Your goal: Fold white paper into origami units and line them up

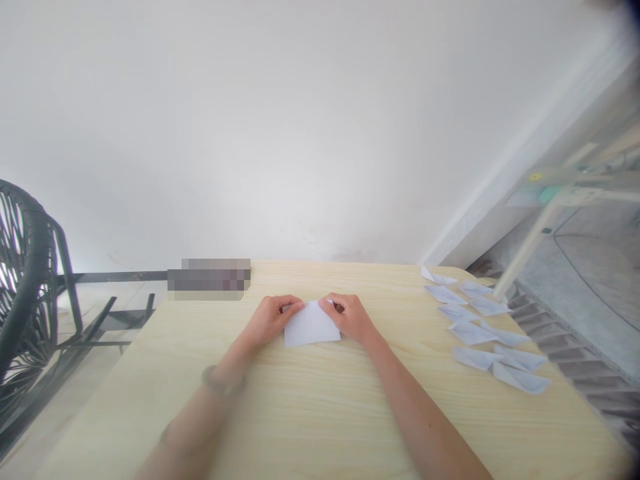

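Left hand (277,315): thumb on top of the white paper (313,328) at its far-left corner, fingers curled in at the edge, grasping it. Right hand (350,317): mirrored, thumb and curled fingers gripping the far-right corner. How far the fingers go under the sheet: can't tell. Paper sits between the two hands, near edge toward the wearer, wider at that edge than at the far one, no marks readable on it. Thumbs apart, stretch of far edge bare between them.

Just behind the left hand, on the wrist: dark wristband (223,381), blurry. Right wrist and forearm bare.

Under both hands: light wood-grain table (320,413). Its far edge is a short way beyond the fingers, up near the white wall (320,133).

Right of the right hand, well apart: folded paper pieces (474,359), white, pointed, in a loose two-column cluster near the table's right edge, some touching or overlapping. Past them: pale metal stand (527,250), slanted leg; grey pleated-looking material (570,370) lower down, can't tell what it is.

Left of and beyond the left hand: pixelated block (210,280) at the table's far-left corner, contents unreadable. Well further left: dark woven chair (37,267), partly cut by the frame.
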A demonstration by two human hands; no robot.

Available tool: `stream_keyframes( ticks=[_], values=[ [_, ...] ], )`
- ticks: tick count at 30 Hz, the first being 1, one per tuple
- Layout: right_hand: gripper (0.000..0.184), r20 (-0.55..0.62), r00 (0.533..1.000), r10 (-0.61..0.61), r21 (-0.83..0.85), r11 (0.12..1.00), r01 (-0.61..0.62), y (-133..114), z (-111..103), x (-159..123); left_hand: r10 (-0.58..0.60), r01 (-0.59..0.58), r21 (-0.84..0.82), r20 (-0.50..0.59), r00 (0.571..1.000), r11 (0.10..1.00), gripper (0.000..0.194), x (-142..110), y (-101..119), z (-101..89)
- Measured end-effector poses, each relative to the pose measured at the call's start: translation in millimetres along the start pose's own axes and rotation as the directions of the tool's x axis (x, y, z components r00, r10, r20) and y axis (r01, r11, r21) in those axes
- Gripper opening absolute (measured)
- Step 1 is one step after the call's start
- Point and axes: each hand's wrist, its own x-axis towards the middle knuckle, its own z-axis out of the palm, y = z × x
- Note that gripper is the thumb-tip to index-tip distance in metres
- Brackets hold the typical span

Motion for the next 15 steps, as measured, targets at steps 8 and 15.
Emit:
stream_keyframes(
  ticks=[8,15],
  values=[
    [0.039,-0.045,0.999,0.017,0.026,1.0,-0.016,0.0,-2.1,1.2,-0.106,0.104,-0.038,-0.056,0.993,0.994,0.04,1.6,-3.4,-0.9],
    [0.04,-0.047,0.999,0.026,0.014,1.0,-0.026,0.9,-1.1,2.0,-0.05,0.05,-0.102,0.002,0.999,0.994,0.037,1.4,-3.2,-1.8]
  ],
)
